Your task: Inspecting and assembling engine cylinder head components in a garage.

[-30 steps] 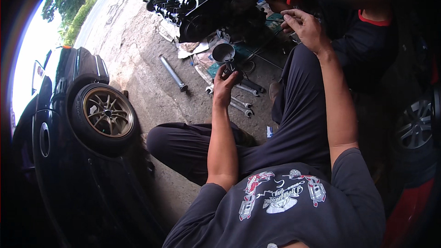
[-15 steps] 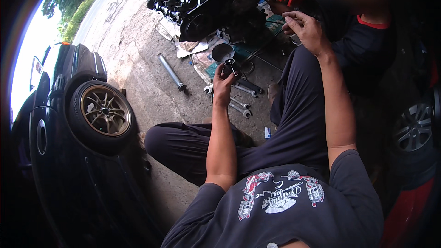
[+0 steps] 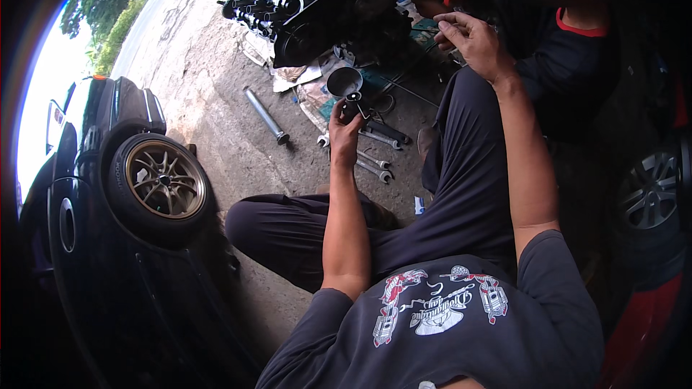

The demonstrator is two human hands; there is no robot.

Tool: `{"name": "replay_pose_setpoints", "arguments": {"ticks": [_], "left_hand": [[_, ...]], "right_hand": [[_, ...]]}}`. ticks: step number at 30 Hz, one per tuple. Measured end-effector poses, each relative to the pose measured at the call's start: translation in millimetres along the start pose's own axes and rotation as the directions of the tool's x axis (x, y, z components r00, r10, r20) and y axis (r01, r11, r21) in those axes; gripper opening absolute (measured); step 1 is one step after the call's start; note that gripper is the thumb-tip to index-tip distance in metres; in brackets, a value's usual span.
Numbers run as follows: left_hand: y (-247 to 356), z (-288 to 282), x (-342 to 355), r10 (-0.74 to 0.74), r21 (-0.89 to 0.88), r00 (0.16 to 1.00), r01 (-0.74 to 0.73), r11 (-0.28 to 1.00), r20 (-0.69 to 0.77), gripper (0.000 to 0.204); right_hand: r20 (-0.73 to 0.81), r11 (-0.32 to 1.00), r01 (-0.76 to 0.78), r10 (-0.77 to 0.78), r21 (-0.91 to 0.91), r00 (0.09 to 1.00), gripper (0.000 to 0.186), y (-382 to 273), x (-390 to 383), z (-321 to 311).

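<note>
HEAD | step, seemingly: handling a dark part [image 3: 352,99] – left hand's [image 3: 344,126] fingers pinch it, by the bowl's [image 3: 344,82] near rim | right hand [image 3: 472,47]: thumb and forefinger close, cannot tell if pinching | next probably calls for a steady left grip | count: part 1, bowl 1, rod [image 3: 265,115] 1, engine [image 3: 270,0] 1, wrenches [image 3: 375,171] at least 3
</note>
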State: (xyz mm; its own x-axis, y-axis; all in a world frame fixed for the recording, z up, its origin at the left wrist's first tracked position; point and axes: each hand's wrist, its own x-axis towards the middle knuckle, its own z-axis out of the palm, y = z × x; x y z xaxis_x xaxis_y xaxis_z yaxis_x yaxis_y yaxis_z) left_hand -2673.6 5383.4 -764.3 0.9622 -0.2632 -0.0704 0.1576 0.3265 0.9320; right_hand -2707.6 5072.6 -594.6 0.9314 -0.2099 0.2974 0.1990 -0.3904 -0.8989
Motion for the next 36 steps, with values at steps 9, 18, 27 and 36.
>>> {"name": "replay_pose_setpoints", "arguments": {"ticks": [9,18,27,36], "left_hand": [[0,0,0,0.061,0.026,0.998,-0.060,0.998,-0.019,0.052],[10,12,-8,0.067,0.041,0.994,-0.063,0.997,-0.090,0.050],[12,18,-3,0.342,0.249,0.940,-0.335,0.909,0.016,0.045],[17,19,-3,0.438,0.390,0.899,-0.411,0.824,0.023,0.045]], "right_hand": [[0.019,1.000,-0.005,0.004,0.026,1.000,0.031,3,0,1],[0.015,1.000,-0.007,0.006,0.006,1.000,0.032,-1,-1,-2],[0.032,1.000,0.025,-0.024,-0.013,0.999,0.033,-1,1,2],[0.047,0.992,0.082,-0.078,-0.099,0.996,0.031,5,1,5]]}}
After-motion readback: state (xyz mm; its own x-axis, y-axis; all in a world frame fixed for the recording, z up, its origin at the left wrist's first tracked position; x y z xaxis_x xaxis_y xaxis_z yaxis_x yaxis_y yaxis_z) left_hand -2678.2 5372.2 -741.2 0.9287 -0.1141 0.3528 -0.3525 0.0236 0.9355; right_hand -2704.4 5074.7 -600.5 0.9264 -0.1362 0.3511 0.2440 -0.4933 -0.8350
